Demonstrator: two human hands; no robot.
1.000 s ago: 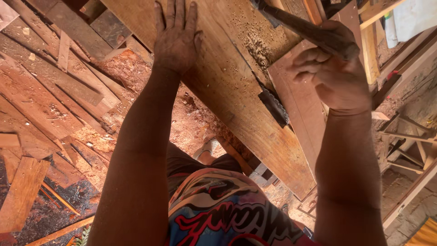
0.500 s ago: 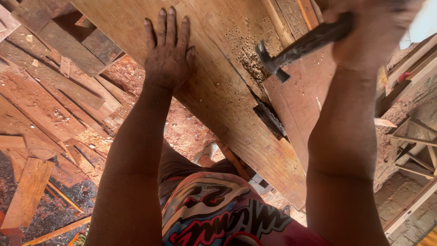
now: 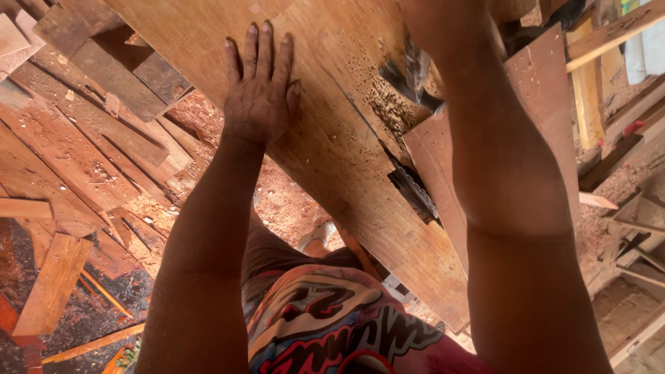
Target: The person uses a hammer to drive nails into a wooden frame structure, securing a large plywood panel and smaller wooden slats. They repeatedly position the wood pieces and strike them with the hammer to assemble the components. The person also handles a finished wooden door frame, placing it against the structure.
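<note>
Clothing nearest the camera is a multicoloured printed shirt (image 3: 325,325), from which both bare forearms extend upward in the head view. The left hand (image 3: 260,93) lies flat on the broad brown wooden plank (image 3: 332,138). Its palm is down and its fingers are spread and straight, so its grip is open and encloses nothing; it presses on the face of the plank. The plank runs diagonally from upper left to lower right, raised above the floor. A dark rectangular notch (image 3: 412,190) is cut into its right edge, where a narrower reddish-brown board (image 3: 540,104) meets it. Pale wood chips (image 3: 384,111) lie scattered on the plank just above the notch. A dark metal tool (image 3: 409,73), blurred by motion, sits directly over the chips, well apart from the left hand. The right hand (image 3: 443,17) is largely cut off by the top edge of the frame, so the state of its grip cannot be told, though the tool lies in line with it. Judged from the chips, the notch and the blur, the step in hand is cutting or striking at the edge of the plank near the notch while the left hand steadies it. A further blow calls for firm downward pressure from the left hand, kept clear of the tool, and accurate aim at the chipped area. Beyond the plank, weathered scrap boards (image 3: 83,152) and reddish sawdust (image 3: 277,201) cover the floor.
</note>
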